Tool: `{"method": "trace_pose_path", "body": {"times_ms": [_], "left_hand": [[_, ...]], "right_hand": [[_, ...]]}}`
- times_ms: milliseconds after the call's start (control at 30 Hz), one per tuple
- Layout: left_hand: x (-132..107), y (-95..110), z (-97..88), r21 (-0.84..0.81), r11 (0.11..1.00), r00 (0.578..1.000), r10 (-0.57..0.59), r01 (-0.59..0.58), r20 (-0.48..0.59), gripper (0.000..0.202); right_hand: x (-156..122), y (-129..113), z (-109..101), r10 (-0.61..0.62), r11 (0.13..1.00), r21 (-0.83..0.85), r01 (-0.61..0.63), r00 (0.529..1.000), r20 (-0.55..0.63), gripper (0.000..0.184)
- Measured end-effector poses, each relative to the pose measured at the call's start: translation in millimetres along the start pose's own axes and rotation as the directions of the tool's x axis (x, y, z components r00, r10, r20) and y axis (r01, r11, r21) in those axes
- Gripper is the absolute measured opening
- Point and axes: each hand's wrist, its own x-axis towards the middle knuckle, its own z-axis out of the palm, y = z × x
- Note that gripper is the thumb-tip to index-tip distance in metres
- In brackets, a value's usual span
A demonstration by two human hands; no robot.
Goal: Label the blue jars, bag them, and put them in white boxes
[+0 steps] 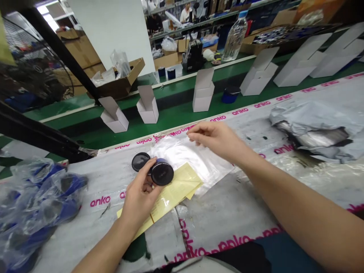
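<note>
The left grip (141, 198) is closed on 2 round black caps (162, 173), fingers wrapped beneath them and a sliver of blue showing just behind; whether the caps belong to one object, I cannot tell. The right grip (216, 139) is open, empty, its fingers loosely curled just over the far edge of a clear plastic bag (184, 156). That bag lies flat under the caps, partly on a folded sheet of yellow paper (176, 190).

Both rest on a worktop (227, 206) covered by a white sheet printed again and again in pink with "anko". To the left sits a clear bag of blue items (36, 204); to the right, a crumpled silver-grey plastic wrap (313, 129).

Beyond the worktop, on a green surface (176, 113), stand 6 white cardboard boxes with raised flaps (203, 91), and a blue jar with a black lid (231, 94). Further back are a plastic water bottle with a blue cap (234, 38), a black machine (193, 57) and an open cardboard box holding plastic (119, 82).
</note>
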Motion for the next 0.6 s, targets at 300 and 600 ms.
{"method": "trace_pose_path", "body": {"times_ms": [300,600], "left_hand": [[-2,17,-10.8,0.111,0.974,0.980,0.200,-0.198,-0.004,0.054],[15,53,-31.6,0.095,0.977,0.980,0.197,-0.193,-0.040,0.020]], "right_hand": [[2,33,20,-0.171,0.821,-0.502,0.272,0.956,0.238,0.011],[-3,12,6,-0.387,0.875,-0.244,0.419,0.907,0.167,0.012]]}}
